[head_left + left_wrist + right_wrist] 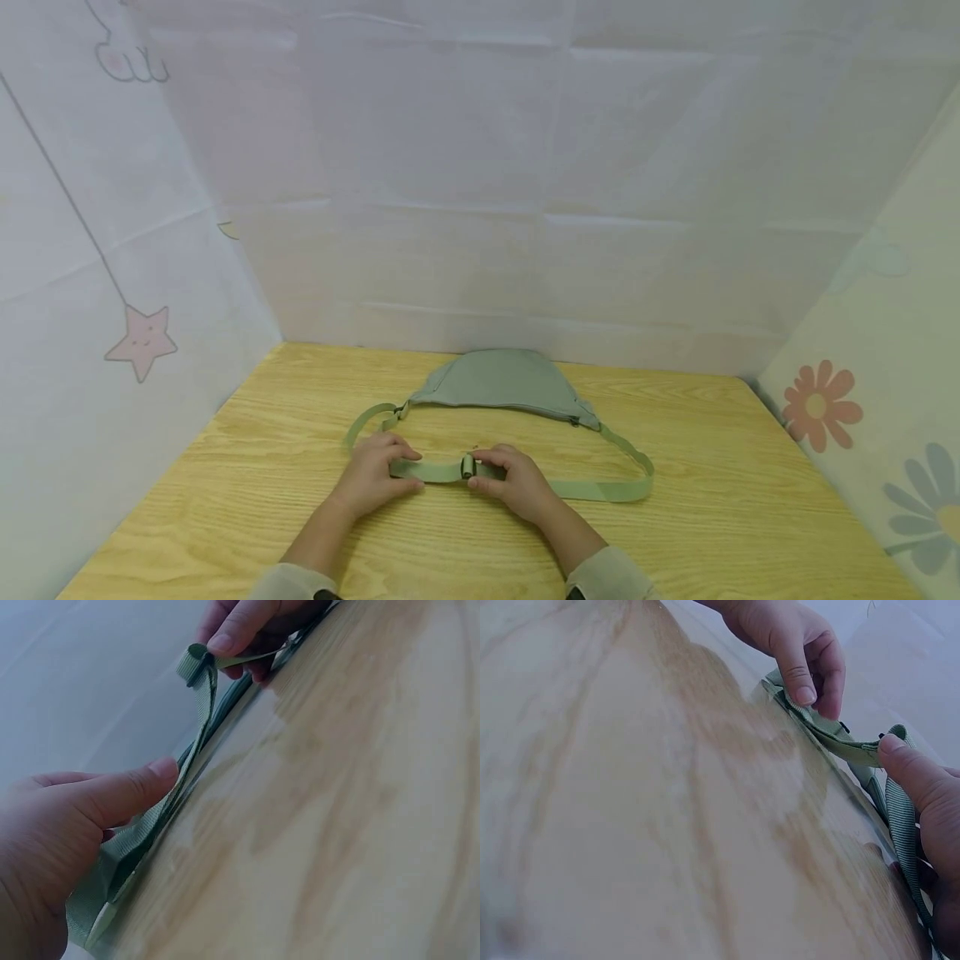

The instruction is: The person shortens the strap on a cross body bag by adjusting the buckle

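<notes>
A grey-green waist bag [498,379] lies at the back of the wooden table, its green webbing strap [600,490] looped toward the person. My left hand [373,477] grips the strap's left part between thumb and fingers. With thumb and fingertips my right hand [519,482] pinches the webbing right beside a dark strap adjuster [468,465]. Between the hands a short stretch of strap runs slightly slack. In the left wrist view the webbing loop [196,661] at the adjuster stands up beside the right thumb. The left fingers are partly hidden behind the strap [204,720] there.
The wooden table [712,467] reaches back to a pale cloth wall [480,208]. Printed cloth also hangs at both sides, with a pink star [142,342] on the left and flowers [821,407] on the right. A small buckle [403,410] joins strap and bag at left.
</notes>
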`<action>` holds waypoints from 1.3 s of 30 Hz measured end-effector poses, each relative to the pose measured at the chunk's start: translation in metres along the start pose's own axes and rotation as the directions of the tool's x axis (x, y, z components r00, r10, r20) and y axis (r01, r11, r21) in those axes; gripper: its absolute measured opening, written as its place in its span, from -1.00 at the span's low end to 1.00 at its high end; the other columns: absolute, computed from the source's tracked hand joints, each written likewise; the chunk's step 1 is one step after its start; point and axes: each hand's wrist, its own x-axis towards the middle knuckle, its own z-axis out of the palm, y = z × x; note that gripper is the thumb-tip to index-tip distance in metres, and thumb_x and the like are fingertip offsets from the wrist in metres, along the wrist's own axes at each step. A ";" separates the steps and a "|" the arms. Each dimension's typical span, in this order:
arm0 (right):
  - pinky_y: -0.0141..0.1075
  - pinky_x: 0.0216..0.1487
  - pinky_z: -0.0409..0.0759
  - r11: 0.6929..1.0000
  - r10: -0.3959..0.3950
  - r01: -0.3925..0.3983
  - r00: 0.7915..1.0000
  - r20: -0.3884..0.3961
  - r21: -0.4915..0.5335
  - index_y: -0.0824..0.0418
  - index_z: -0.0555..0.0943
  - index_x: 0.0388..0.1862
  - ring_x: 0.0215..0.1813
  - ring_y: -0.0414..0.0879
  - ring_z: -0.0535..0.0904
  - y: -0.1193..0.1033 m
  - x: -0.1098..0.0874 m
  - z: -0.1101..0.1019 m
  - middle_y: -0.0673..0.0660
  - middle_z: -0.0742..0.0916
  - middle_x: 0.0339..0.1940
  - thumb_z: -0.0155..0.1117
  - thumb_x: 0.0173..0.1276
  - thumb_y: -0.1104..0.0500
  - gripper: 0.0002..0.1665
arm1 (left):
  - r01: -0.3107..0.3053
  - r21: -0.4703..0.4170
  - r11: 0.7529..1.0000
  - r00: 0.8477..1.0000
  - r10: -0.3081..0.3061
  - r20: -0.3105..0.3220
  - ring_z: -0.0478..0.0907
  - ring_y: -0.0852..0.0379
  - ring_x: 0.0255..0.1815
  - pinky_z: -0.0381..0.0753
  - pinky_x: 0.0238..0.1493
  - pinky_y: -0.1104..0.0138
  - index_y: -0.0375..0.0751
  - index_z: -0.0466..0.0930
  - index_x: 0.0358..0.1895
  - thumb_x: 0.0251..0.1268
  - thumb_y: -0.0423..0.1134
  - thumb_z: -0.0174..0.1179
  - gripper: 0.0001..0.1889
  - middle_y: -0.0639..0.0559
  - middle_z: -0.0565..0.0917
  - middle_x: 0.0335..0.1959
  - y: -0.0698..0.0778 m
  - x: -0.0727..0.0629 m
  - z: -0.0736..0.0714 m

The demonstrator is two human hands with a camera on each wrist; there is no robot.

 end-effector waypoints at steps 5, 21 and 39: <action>-0.34 -0.06 0.51 1.000 -0.009 0.009 1.000 -0.002 -0.004 0.15 0.64 0.16 -0.10 -0.21 0.53 -0.002 0.000 -0.001 -0.01 0.69 -0.11 0.40 0.25 -0.07 -0.45 | -0.071 0.046 0.996 0.997 0.072 -0.018 0.51 0.07 -0.02 0.34 0.24 -0.03 0.01 0.75 -0.19 -0.13 -0.01 0.55 -0.63 0.17 0.66 -0.17 0.005 0.003 0.007; -0.36 -0.03 0.51 1.000 0.008 -0.009 1.000 0.005 0.027 0.09 0.65 0.16 -0.07 -0.23 0.54 -0.001 -0.001 0.000 -0.04 0.69 -0.07 0.40 0.23 -0.10 -0.46 | -0.007 -0.077 0.997 0.992 0.017 0.121 0.55 0.08 0.00 0.53 0.09 0.12 -0.06 0.71 -0.07 0.02 0.04 0.47 -0.58 0.15 0.65 -0.12 0.028 0.014 0.021; -0.34 0.03 0.53 1.000 -0.001 0.001 1.000 -0.001 0.029 0.11 0.64 0.17 0.01 -0.16 0.57 0.001 -0.001 0.000 -0.03 0.70 -0.02 0.42 0.23 -0.09 -0.43 | 0.068 -0.298 0.952 0.984 -0.016 0.175 0.63 0.04 0.01 0.57 0.09 0.24 -0.13 0.71 0.00 0.14 -0.02 0.42 -0.61 0.06 0.73 -0.07 0.035 0.019 0.032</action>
